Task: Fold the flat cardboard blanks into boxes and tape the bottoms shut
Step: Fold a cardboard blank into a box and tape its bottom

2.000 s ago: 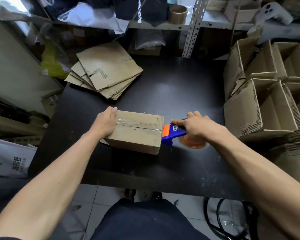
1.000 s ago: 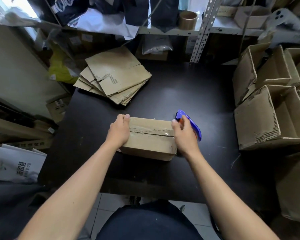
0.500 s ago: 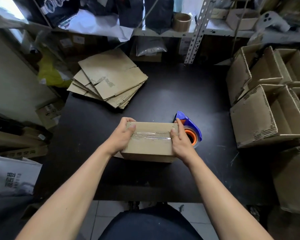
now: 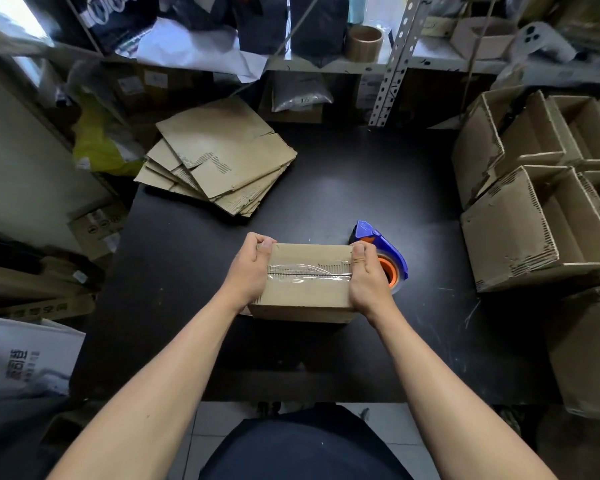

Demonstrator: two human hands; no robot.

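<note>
A person's left hand (image 4: pixel 252 270) and right hand (image 4: pixel 367 275) clasp the two short ends of a small brown corrugated cardboard box (image 4: pixel 307 284), fingers curled over its edges and thumbs pressing down the ends of a strip of clear tape (image 4: pixel 309 273) that runs along the seam of its upturned bottom. The box sits between the hands on the black worktable (image 4: pixel 343 188), and its taping looks finished. Just beyond the right hand lies the blue-and-orange plastic tape dispenser (image 4: pixel 387 256), set down and untouched. Well beyond the left hand, a fanned stack of flat brown cardboard blanks (image 4: pixel 219 161) waits to be folded. Far out from the right hand, several open assembled cardboard boxes (image 4: pixel 548 209) are piled, suggesting the job is partly done with more blanks left.
</note>
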